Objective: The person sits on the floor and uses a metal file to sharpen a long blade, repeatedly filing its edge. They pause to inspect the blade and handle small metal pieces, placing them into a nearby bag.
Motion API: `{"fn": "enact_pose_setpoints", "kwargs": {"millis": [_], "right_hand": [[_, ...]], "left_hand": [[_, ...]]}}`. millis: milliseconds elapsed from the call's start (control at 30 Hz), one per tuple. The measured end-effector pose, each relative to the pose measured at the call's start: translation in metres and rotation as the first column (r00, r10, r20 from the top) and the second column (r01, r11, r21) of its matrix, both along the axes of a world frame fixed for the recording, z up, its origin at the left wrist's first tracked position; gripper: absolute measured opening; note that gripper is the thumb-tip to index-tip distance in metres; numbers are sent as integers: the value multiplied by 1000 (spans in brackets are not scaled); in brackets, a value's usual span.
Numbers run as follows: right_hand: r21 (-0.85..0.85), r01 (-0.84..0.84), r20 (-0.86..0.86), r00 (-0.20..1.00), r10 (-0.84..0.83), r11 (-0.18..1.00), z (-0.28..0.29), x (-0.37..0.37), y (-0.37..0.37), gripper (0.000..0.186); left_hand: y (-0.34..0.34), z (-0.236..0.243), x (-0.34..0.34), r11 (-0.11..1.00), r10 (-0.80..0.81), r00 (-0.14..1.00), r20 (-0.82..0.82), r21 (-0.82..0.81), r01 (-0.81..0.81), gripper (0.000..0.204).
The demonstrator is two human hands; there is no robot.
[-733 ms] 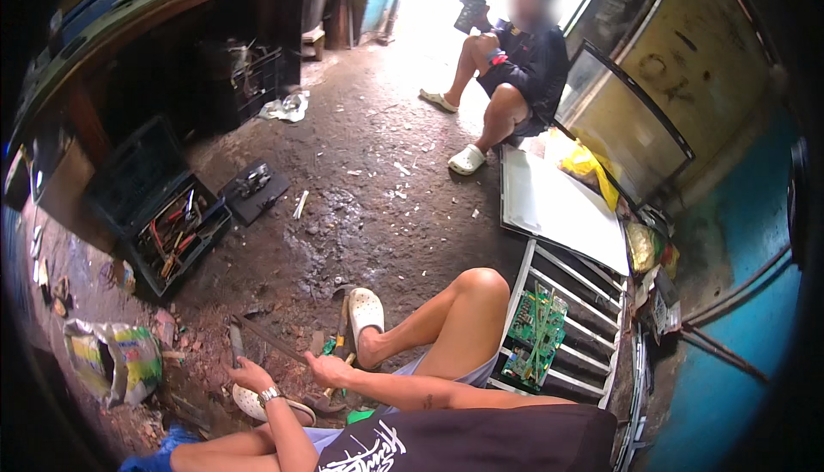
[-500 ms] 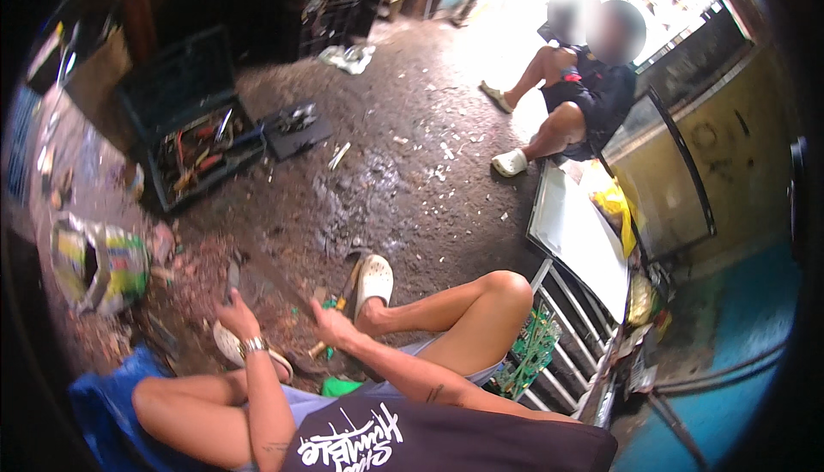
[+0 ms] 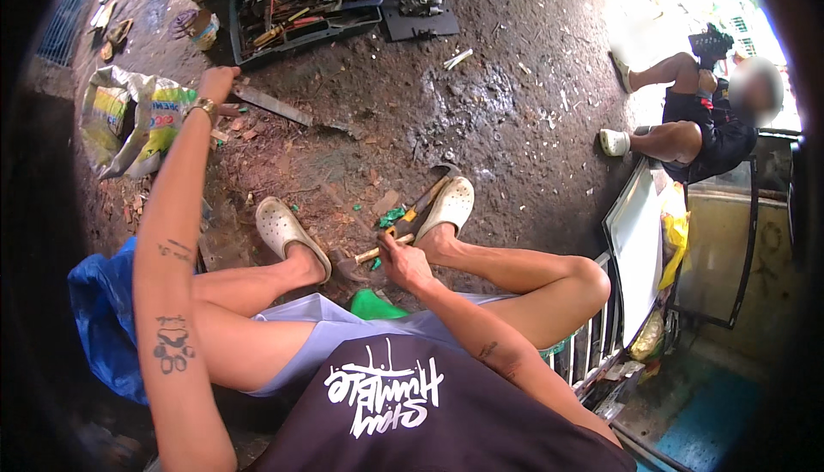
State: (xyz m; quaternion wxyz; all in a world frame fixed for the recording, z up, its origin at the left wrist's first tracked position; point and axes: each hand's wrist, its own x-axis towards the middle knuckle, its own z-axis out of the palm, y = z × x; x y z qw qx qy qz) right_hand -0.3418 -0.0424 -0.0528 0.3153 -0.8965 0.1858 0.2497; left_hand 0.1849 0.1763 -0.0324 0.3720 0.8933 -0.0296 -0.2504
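L hand [image 3: 218, 86] is out at 10 o'clock, fingers closed, it seems, round the nr end of a flat metal blade [image 3: 276, 106] that points to abt 4 o'clock over the rubble; grip partly hidden. R hand [image 3: 405, 266] is at 6 o'clock, just below ctr, fingers bunched; can't tell what, if anything, they pinch, too blurred. Wood-handled hammer [image 3: 367, 256] lies toward its 9 o'clock; yellow-and-black-handled hammer [image 3: 410, 214] is at its 12, beside the R clog [image 3: 455, 201]. Sack [image 3: 163, 120] is at L hand's 8 o'clock, open toolbox [image 3: 313, 36] at its 2. Step in hand, prob.: handling the blade w/ L arm stretched wide, R low nr the feet. IMO next move calls for a firm L grip & edge turned away from the legs.
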Motion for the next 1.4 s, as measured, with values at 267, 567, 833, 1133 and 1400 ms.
{"fn": "enact_pose_setpoints", "kwargs": {"millis": [267,567,833,1133,1400], "right_hand": [[22,-175,-46,983,176,984,-43,-25,31,63],[-128,263,290,932,-218,956,-85,94,-129,18],[-260,228,268,951,-157,938,-121,138,-236,25],[-68,410,458,823,-336,910,-122,172,-211,23],[-10,119,466,879,-100,993,-120,282,-143,30]], "left_hand": [[-14,58,-42,960,223,958,-182,-127,-248,40],[-5,65,-59,979,167,971,-170,-86,-184,49],[-7,66,-60,968,207,962,-180,-106,-228,46],[-12,69,-52,975,208,975,-79,-68,-214,44],[-23,73,-45,989,142,987,-71,-23,-144,45]]}}
